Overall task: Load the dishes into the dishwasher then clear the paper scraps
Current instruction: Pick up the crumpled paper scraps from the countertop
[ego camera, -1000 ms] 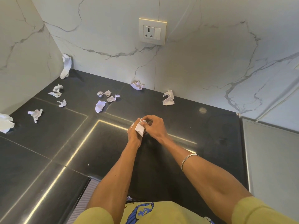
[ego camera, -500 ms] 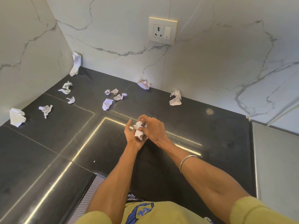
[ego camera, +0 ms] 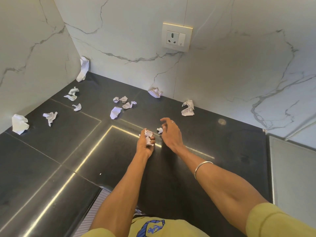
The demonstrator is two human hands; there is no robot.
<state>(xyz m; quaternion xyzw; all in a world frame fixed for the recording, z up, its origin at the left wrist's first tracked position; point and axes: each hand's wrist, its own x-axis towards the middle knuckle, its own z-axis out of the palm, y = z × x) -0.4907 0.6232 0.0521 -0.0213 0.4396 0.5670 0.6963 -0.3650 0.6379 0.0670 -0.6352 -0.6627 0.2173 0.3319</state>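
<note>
My left hand [ego camera: 145, 144] is closed around a wad of crumpled white paper scraps [ego camera: 148, 135] above the black countertop [ego camera: 51, 159]. My right hand [ego camera: 171, 132] hovers just to its right with fingers spread, holding nothing; a small scrap [ego camera: 159, 130] lies by its fingertips. Several more crumpled scraps are scattered on the counter: a cluster [ego camera: 125, 104] at centre back, a larger piece [ego camera: 115, 112], two by the back wall [ego camera: 156, 93] [ego camera: 187, 109], and others at the left [ego camera: 50, 117] [ego camera: 19, 124] [ego camera: 73, 94]. No dishwasher or dishes are in view.
Marble walls meet in a corner at back left, where a tall scrap [ego camera: 83, 68] leans. A wall socket [ego camera: 177, 37] sits above the counter. A grey panel [ego camera: 294, 177] borders the counter's right side. The counter's front edge is near my body.
My hands were together, pressing paper into my left hand. Now the right hand has pulled away to the right and opened; the left keeps the wad.
</note>
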